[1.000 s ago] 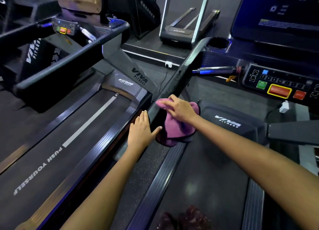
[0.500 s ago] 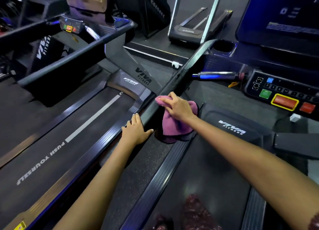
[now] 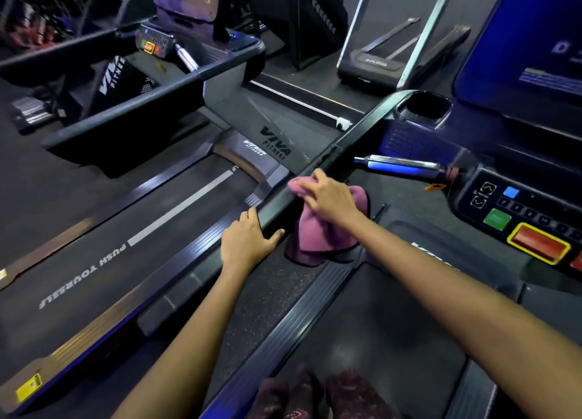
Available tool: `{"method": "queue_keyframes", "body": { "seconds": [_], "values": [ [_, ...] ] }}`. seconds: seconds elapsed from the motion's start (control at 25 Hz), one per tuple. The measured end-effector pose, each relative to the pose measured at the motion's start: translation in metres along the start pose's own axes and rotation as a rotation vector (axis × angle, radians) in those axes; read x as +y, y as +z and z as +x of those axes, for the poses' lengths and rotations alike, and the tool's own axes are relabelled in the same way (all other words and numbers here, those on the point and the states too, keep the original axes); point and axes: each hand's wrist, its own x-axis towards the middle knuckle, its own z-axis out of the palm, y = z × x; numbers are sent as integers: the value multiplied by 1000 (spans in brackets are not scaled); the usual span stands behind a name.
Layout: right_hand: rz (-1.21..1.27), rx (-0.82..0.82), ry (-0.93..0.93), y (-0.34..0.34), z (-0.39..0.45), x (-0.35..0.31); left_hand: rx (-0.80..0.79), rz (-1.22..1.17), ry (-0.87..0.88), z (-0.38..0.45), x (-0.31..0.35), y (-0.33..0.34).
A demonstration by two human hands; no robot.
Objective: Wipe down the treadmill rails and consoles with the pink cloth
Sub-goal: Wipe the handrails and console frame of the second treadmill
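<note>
- Landmark: black side rail (image 3: 318, 170) of the near treadmill, running diagonally from the cup holder (image 3: 422, 108) down toward the person.
- Right hand (image 3: 327, 198): on top of the pink cloth (image 3: 318, 229), fingers curled over it and pressing its upper edge against the rail; grasping the cloth.
- Pink cloth: draped over the lower stretch of the rail, most of it hanging off the rail's inner side, toward the console (image 3: 522, 220).
- Left hand (image 3: 247, 242): at the rail's low end, just beside the cloth but not touching it; fingers lie straight along the rail's outer side and the thumb is hooked over its top. Holds nothing.
- Console: to the right of the rail, with green, red and blue buttons; a chrome grip bar (image 3: 400, 165) reaches from it toward the rail.
- Neighbouring treadmill belt (image 3: 132, 245), lettered "PUSH YOURSELF", lies on the rail's outer side.
- Dark red footwear (image 3: 315, 393) shows below the rail's low end, on the near belt.
</note>
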Motion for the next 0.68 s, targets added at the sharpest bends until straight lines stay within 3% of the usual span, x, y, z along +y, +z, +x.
{"method": "queue_keyframes", "body": {
  "seconds": [0.12,0.28,0.44,0.56,0.68],
  "values": [
    [-77,19,156,-3,33,-10,4,6,0,0,1,0],
    [-205,-30,-3,0,32,-47,5,-25,-1,0,1,1],
    [-2,-15,-77,5,-1,-15,-16,-34,15,0,-3,2],
    [30,63,133,8,13,5,-80,-72,34,4,-4,-2],
    [-4,68,253,5,33,-16,-248,-22,17,13,-4,-14]
  ]
}}
